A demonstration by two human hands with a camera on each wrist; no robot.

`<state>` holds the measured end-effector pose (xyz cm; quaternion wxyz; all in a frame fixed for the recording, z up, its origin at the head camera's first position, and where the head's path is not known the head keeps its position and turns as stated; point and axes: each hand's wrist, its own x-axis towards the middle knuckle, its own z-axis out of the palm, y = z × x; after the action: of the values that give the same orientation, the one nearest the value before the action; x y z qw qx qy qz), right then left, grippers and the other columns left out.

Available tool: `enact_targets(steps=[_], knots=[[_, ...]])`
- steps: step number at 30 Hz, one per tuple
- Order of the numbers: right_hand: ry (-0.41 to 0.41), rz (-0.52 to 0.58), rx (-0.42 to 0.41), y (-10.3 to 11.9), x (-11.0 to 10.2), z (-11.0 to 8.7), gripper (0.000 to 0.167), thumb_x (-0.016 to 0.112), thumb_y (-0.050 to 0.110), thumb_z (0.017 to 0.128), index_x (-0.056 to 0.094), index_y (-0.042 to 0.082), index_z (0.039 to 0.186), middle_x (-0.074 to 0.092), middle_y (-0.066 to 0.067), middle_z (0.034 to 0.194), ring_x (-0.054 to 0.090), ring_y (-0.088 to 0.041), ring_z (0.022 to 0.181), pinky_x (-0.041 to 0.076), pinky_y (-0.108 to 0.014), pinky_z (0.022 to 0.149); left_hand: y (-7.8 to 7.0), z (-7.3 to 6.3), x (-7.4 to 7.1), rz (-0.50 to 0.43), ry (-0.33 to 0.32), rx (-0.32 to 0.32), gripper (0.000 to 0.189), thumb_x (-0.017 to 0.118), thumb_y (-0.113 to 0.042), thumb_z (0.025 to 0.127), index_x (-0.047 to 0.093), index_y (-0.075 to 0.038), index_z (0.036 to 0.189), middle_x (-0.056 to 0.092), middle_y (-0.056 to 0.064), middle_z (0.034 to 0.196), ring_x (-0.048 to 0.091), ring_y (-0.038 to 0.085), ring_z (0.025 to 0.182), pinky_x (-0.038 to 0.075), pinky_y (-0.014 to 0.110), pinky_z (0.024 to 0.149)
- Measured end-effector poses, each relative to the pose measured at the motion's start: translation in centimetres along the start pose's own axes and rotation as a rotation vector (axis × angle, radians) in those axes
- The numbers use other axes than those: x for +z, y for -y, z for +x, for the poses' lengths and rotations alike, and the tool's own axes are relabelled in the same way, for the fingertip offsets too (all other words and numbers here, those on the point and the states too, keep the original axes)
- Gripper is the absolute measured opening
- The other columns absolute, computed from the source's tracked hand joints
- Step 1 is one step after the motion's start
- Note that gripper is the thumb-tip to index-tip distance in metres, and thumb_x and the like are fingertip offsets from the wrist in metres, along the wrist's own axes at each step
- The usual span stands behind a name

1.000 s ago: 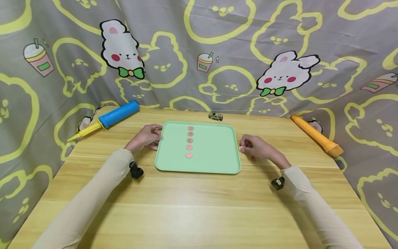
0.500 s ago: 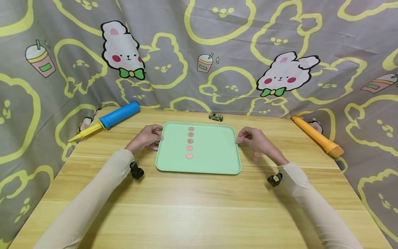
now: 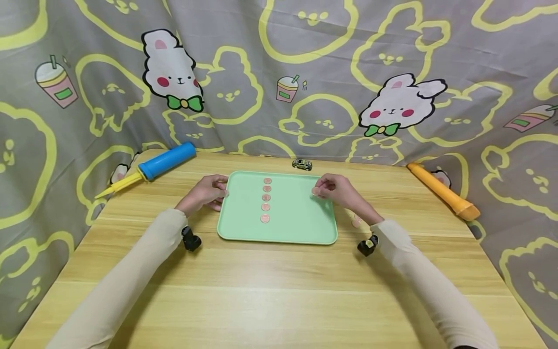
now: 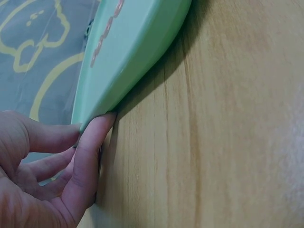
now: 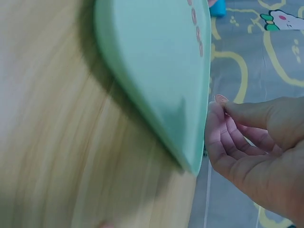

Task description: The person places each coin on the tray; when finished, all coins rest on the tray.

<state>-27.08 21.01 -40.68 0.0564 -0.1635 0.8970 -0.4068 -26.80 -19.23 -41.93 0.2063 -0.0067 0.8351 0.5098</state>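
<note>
A light green tray (image 3: 298,220) lies on the wooden table, with several copper coins (image 3: 266,198) in a column left of its middle. At the tray's left edge, my left hand (image 3: 205,192) pinches the rim between thumb and finger, plain in the left wrist view. My right hand (image 3: 343,192) is over the tray's right side and pinches a single coin (image 5: 221,99) between thumb and fingertip, raised above the surface. More copper coins (image 3: 356,222) lie on the table under the right forearm, partly hidden by it.
A blue and yellow hand pump (image 3: 163,162) lies at the back left. Behind the tray stands a small toy car (image 3: 302,165). At the right lies an orange tube-like object (image 3: 442,190). A patterned curtain (image 3: 244,29) closes off the back and sides of the table (image 3: 270,300).
My right hand has moved left and slightly away from me, from beside the tray to over its right side, carrying the coin. The left hand keeps its place on the rim.
</note>
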Motion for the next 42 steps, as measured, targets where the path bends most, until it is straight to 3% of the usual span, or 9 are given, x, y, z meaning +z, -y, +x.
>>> enact_targets(steps=[4, 8, 24, 29, 34, 42], knots=[[0.023, 0.041, 0.003, 0.8, 1.2, 1.1, 0.018, 0.075, 0.009, 0.097, 0.071, -0.007, 0.105, 0.073, -0.021, 0.094, 0.071, -0.033, 0.082, 0.063, -0.037, 0.073, 0.1, 0.0, -0.1, 0.001, 0.0, 0.006, 0.06, 0.054, -0.005, 0.107, 0.03, 0.0, 0.163, 0.049, 0.023, 0.134, 0.062, 0.024, 0.093, 0.065, 0.031, 0.07], [0.037, 0.082, 0.015, 1.2, 2.2, 2.2, 0.017, 0.075, 0.006, 0.097, 0.071, -0.009, 0.106, 0.074, -0.023, 0.094, 0.072, -0.039, 0.085, 0.064, -0.039, 0.075, 0.1, 0.0, -0.1, 0.0, 0.001, 0.001, 0.06, 0.054, -0.005, 0.107, 0.03, 0.0, 0.163, 0.049, 0.022, 0.133, 0.062, 0.024, 0.093, 0.065, 0.032, 0.07], [0.042, 0.291, 0.226, 3.9, 6.7, 6.9, 0.016, 0.077, 0.002, 0.094, 0.071, -0.01, 0.104, 0.074, -0.017, 0.087, 0.073, -0.016, 0.069, 0.066, -0.03, 0.072, 0.1, -0.2, -0.6, 0.003, 0.002, 0.01, 0.061, 0.055, -0.004, 0.107, 0.031, 0.002, 0.162, 0.049, 0.024, 0.133, 0.063, 0.026, 0.094, 0.065, 0.033, 0.07], [-0.001, 0.16, 0.26, 4.4, 7.8, 7.8, 0.011, 0.074, 0.006, 0.097, 0.074, -0.003, 0.091, 0.074, -0.01, 0.082, 0.066, -0.01, 0.063, 0.058, -0.022, 0.063, 0.1, -0.3, -0.6, 0.003, -0.008, 0.007, 0.061, 0.056, -0.003, 0.106, 0.032, 0.002, 0.161, 0.049, 0.022, 0.129, 0.063, 0.024, 0.09, 0.065, 0.032, 0.068], [0.013, 0.02, 0.26, 4.8, 8.3, 8.1, 0.03, 0.071, 0.008, 0.098, 0.066, -0.001, 0.07, 0.064, -0.003, 0.062, 0.042, -0.008, 0.05, 0.042, -0.023, 0.06, 0.2, -0.2, -0.4, 0.012, 0.0, 0.0, 0.061, 0.056, -0.004, 0.106, 0.031, 0.002, 0.162, 0.049, 0.02, 0.127, 0.062, 0.023, 0.089, 0.065, 0.032, 0.069], [0.014, 0.02, 0.291, 5.1, 7.9, 8.3, 0.035, 0.077, 0.011, 0.096, 0.068, 0.0, 0.064, 0.05, -0.003, 0.049, 0.033, -0.01, 0.044, 0.035, -0.025, 0.054, 0.1, 0.1, -0.1, 0.012, 0.006, 0.004, 0.06, 0.056, -0.005, 0.107, 0.031, 0.001, 0.162, 0.049, 0.02, 0.128, 0.062, 0.024, 0.09, 0.065, 0.033, 0.071]])
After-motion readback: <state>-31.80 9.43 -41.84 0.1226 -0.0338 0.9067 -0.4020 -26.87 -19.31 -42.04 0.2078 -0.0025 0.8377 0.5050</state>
